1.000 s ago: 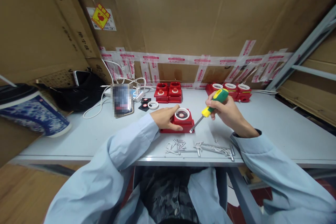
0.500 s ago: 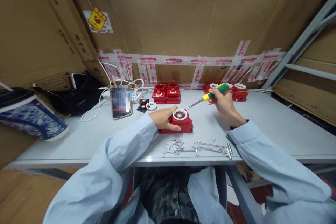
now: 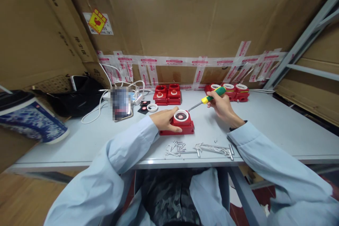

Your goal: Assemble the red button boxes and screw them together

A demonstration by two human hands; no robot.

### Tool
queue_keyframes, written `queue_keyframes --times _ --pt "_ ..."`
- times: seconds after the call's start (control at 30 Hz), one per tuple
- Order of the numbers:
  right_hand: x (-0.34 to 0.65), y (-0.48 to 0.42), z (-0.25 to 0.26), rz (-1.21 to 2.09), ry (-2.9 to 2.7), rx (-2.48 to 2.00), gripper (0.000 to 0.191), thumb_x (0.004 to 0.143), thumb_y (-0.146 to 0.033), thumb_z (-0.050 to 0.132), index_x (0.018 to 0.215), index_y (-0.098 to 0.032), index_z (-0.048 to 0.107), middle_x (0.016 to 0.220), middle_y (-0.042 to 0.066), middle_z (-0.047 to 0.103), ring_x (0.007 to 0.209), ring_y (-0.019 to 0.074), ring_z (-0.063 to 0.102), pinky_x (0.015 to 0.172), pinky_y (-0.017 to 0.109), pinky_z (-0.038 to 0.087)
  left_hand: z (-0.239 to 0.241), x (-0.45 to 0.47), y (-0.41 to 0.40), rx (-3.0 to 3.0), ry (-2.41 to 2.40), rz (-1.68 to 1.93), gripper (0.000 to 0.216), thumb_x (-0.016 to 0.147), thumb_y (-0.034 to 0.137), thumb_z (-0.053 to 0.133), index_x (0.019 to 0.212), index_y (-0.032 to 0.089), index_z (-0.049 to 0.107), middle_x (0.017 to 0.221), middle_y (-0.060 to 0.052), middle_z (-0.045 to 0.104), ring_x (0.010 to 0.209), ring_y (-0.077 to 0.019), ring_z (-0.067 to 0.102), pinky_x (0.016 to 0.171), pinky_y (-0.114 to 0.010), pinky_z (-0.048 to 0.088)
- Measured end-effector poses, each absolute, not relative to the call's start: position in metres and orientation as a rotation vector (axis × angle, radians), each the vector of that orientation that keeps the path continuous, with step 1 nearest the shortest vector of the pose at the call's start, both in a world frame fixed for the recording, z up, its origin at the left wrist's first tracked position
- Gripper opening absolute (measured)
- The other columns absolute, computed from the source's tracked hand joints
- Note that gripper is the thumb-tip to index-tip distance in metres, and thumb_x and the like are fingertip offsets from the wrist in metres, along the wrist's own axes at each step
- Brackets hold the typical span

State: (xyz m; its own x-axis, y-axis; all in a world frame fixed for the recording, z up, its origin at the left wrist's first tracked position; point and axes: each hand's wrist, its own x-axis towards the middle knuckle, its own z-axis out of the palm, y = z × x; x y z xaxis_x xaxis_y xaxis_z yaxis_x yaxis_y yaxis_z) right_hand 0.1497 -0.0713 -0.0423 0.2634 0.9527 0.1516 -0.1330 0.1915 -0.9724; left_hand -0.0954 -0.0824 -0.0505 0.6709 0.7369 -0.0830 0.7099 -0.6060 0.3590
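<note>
My left hand (image 3: 166,120) is wrapped round the left side of a red box (image 3: 185,129), which rests on the table. On top of this box is a white ring (image 3: 187,116) around a dark disc with a red-and-white centre. A screwdriver (image 3: 215,93) with a green and yellow handle is gripped in my right hand (image 3: 222,105). Its shaft slants down to the left, and the tip is at the box's far right corner; whether it touches is too small to tell. Nearer the table's front edge lie several loose screws (image 3: 179,146) and thin metal rods (image 3: 214,149).
Red boxes with round buttons (image 3: 174,98) stand at the back; more with white rings (image 3: 239,93) are at back right. A loose white ring (image 3: 152,107), dark square labels (image 3: 143,109), a phone (image 3: 129,112), white cables (image 3: 96,114) and a large cup (image 3: 39,120) are on the left.
My right hand has moved slightly left with the screwdriver, bringing the tip to the red box's far right corner. My left hand has stayed on the box.
</note>
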Motion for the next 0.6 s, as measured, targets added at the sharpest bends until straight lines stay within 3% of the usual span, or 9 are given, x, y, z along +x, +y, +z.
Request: queue_keyframes --times 0.6 --pt "0.1451 -0.0740 -0.0449 0.912 -1.055 -1.111 0.015 0.063 -0.025 0.068 0.062 -0.017 0.055 0.051 -0.003 0.058 0.039 0.0071 0.050 0.038 0.021 0.047 -0.0511 -0.0954 -0.0833 2.517 1.171 0.094 0.064 0.067 0.064 0.063 0.109 0.020 0.042 0.099 -0.010 0.065 0.090 -0.0289 0.063 0.076 -0.032 0.044"
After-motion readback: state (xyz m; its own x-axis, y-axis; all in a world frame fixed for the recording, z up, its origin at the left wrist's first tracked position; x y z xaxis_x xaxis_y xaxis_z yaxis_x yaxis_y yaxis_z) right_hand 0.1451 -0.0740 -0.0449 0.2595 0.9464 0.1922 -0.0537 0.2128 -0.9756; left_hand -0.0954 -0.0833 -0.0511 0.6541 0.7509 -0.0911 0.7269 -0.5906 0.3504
